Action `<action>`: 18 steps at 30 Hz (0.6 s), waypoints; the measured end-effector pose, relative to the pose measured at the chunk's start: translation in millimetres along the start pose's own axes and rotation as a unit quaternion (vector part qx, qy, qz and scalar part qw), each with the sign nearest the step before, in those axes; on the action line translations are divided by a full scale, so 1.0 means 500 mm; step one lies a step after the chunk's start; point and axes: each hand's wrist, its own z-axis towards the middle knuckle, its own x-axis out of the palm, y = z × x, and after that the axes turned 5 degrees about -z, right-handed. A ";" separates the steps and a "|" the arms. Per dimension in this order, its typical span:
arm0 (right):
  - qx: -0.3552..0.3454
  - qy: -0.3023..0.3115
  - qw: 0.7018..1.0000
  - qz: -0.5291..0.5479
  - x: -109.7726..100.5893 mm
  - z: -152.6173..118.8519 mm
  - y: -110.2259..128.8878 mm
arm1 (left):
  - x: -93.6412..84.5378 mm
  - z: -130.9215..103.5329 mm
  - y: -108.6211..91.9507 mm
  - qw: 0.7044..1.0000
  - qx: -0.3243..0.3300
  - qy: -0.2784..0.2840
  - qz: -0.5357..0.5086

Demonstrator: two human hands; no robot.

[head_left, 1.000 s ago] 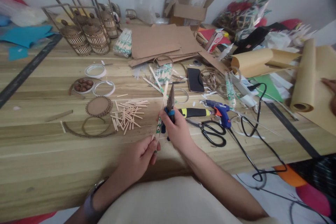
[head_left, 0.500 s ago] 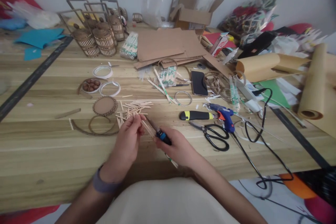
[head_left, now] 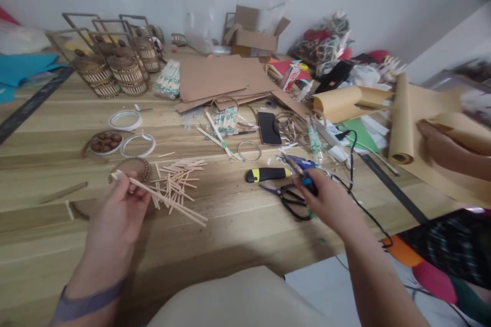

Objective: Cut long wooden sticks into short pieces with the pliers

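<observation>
My left hand (head_left: 121, 202) is closed in a pinch round a few long thin wooden sticks (head_left: 180, 208), which slant down to the right. Below and behind them lies a loose pile of short cut sticks (head_left: 178, 176). A round cardboard disc with a ridged rim (head_left: 135, 167) is partly hidden behind my left fingers. My right hand (head_left: 326, 196) grips a tool with a metal tip and a blue-and-black handle (head_left: 308, 182); its exact kind is unclear. It is held above black scissors (head_left: 293, 202) and in front of a blue glue gun (head_left: 301, 162). A yellow-and-black handled tool (head_left: 267, 174) lies beside them.
Woven lidded containers with tall handles (head_left: 126, 74) stand at the back left. Flat cardboard (head_left: 222, 77), a phone (head_left: 270, 128), tape rolls (head_left: 126, 119) and a bowl of brown balls (head_left: 106, 142) lie across the table. Another person's hand (head_left: 445, 145) touches brown paper (head_left: 429, 173) at the right.
My hands have moved apart: the left went left with the long sticks, the right went right with the tool. The view turned right, and another person's hand came into sight.
</observation>
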 end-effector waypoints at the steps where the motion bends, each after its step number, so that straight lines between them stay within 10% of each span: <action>1: 0.030 -0.018 0.998 -0.049 -0.012 0.021 -0.017 | 0.000 -0.002 0.014 1.000 -0.013 0.000 0.013; 8: 0.137 -0.059 0.967 -0.208 -0.039 0.138 -0.094 | -0.015 -0.006 0.077 0.996 -0.040 0.064 0.049; 12: 0.119 -0.116 0.972 -0.168 -0.020 0.130 -0.052 | -0.023 -0.013 0.107 0.993 -0.032 0.077 0.084; 15: 0.000 0.013 1.000 -0.010 0.001 0.077 0.050 | -0.017 -0.026 0.133 0.986 -0.034 0.095 0.132; 18: -0.180 0.197 0.952 0.153 0.024 0.007 0.162 | -0.007 -0.043 0.153 0.979 -0.051 0.109 0.166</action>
